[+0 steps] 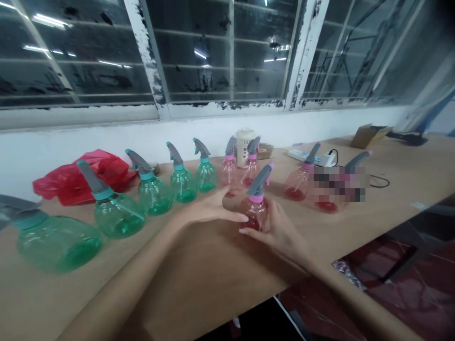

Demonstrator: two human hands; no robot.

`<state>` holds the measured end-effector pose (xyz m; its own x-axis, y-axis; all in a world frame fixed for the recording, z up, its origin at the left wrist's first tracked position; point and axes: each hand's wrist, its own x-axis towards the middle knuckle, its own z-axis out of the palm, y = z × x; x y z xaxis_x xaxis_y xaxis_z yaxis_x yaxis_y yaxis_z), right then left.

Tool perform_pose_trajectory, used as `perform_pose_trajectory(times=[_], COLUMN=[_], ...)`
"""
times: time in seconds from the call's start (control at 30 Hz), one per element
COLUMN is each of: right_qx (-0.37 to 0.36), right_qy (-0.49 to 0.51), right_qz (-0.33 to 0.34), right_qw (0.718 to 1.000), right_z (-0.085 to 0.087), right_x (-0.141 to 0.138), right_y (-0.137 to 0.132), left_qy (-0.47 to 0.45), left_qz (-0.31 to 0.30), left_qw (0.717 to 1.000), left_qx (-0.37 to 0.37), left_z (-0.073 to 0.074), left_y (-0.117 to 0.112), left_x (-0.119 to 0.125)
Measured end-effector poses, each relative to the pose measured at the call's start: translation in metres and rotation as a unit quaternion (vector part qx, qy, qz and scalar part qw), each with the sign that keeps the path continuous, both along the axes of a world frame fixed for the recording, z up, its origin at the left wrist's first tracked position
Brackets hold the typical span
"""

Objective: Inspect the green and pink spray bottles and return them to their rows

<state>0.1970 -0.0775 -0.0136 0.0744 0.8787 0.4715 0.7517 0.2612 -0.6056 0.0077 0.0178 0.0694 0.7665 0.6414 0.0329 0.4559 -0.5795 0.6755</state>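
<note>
A pink spray bottle (254,210) with a grey trigger head and pink collar stands upright near the middle of the table. My right hand (279,225) grips its right side, thumb across the front and fingers behind. On the other side is my left hand (213,208), its fingers spread and its thumb tip at the bottle's left edge; whether it touches cannot be made out. Behind are two more pink spray bottles, one left (228,170) and one right (250,171). To the right stands another pink spray bottle (296,182), beside a partly pixelated one (327,203).
Several green spray bottles (156,194) form a row on the left of the table (192,279). A red plastic bag (106,166) lies behind them. Along the wall are a white cup (245,142), a power strip (302,155) and a cardboard box (368,136). The table's front edge runs diagonally right.
</note>
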Motion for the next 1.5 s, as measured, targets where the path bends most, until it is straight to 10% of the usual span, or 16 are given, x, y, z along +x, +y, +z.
perform_pose_trajectory(times=[0.37,0.83,1.07,1.3,1.5], right_qx=[-0.109,-0.194,-0.154,0.05,-0.015], right_qy=[-0.105,-0.147,-0.139,-0.055,-0.025], right_qz=[-0.218,-0.282,-0.269,-0.308,-0.345], right_qw=[0.964,0.928,0.941,0.949,0.938], right_z=[0.009,0.042,0.041,0.033,0.036], right_x=[0.076,0.073,0.078,0.112,0.137], right_y=[0.074,0.097,0.088,0.033,0.039], left_qy=[-0.047,-0.019,-0.011,-0.016,-0.02], left_qz=[0.139,0.134,0.133,0.136,0.144], left_qw=[0.979,0.972,0.972,0.97,0.967], left_qx=[0.144,0.193,0.194,0.203,0.21], left_z=[-0.081,-0.086,-0.089,-0.092,-0.088], left_y=[0.014,0.013,0.014,0.016,0.014], left_x=[0.008,0.009,0.01,0.009,0.009])
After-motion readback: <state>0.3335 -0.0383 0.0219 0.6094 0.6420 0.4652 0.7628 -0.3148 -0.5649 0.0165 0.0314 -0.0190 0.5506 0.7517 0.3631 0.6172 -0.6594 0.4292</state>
